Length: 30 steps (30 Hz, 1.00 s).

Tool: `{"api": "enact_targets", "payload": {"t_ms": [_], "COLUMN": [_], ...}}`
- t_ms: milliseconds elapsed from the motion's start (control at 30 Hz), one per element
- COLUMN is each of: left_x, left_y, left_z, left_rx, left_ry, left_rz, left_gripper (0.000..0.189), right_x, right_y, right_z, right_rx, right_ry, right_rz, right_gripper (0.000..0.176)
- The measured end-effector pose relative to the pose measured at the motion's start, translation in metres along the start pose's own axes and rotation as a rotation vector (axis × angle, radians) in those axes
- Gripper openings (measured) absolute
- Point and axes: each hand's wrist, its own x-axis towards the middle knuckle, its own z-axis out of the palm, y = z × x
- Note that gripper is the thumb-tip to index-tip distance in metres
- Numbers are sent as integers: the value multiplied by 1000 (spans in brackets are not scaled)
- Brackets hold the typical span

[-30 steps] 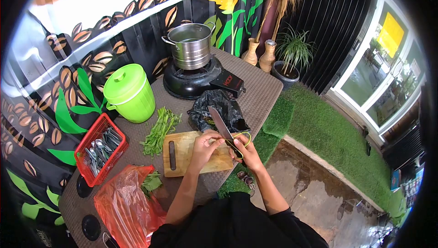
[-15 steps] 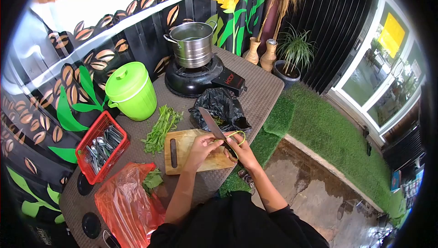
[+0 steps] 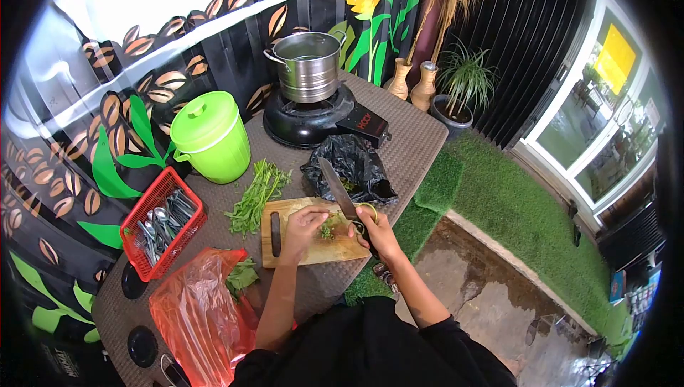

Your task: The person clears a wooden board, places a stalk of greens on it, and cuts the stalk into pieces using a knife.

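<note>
My right hand (image 3: pixel 376 234) grips a knife (image 3: pixel 340 193), its wide blade pointing up and away to the left. A thin, curved green strand (image 3: pixel 368 207), perhaps a long bean, is also at this hand's fingers. My left hand (image 3: pixel 306 225) is over the left part of the wooden cutting board (image 3: pixel 285 209), apart from the knife, with its fingers drawn together; whether anything small is between them I cannot make out. Small green pieces (image 3: pixel 328 231) lie on the board between my hands. Just beyond is a black plastic bag (image 3: pixel 349 163), open at the top.
Leafy green stalks (image 3: pixel 258 198) lie left of the board. Behind stand a lidded green bucket (image 3: pixel 214 141) and a steel pot (image 3: pixel 308 74) on a black stove (image 3: pixel 303 120). A red cutlery basket (image 3: pixel 152 244) and an orange plastic bag (image 3: pixel 199 309) are at left.
My left hand has moved left, away from the knife and my right hand. Green pieces on the board now show between the hands. My right hand still holds the knife.
</note>
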Motion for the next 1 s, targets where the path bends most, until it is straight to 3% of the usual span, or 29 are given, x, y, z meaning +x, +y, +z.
{"api": "enact_targets", "payload": {"t_ms": [400,500,567,700,767,800,867,1000], "left_x": [-3,-5,-5,3,2,-2,-13,-14], "left_y": [-12,-4,-4,-50,-75,-75,-65,-35], "left_z": [-32,-37,-48,-83,-99,-96,-82,-58], "left_rx": [-89,-207,-116,17,564,565,1416,1495], "left_ry": [174,319,416,371,349,348,567,633], "left_rz": [-8,-33,11,25,-66,-66,374,498], "left_gripper": [15,15,16,17,18,18,17,15], "right_x": [7,7,8,8,11,12,14,16], "right_y": [14,17,18,18,24,25,28,33], "right_z": [-2,-8,-11,-7,-4,-2,4,10], "right_rx": [66,104,100,122,149,150,207,216], "right_ry": [95,151,167,31,-53,-52,-150,-177], "right_rz": [75,131,164,266,335,335,389,434], "right_gripper": [32,32,32,30,27,27,20,19]}}
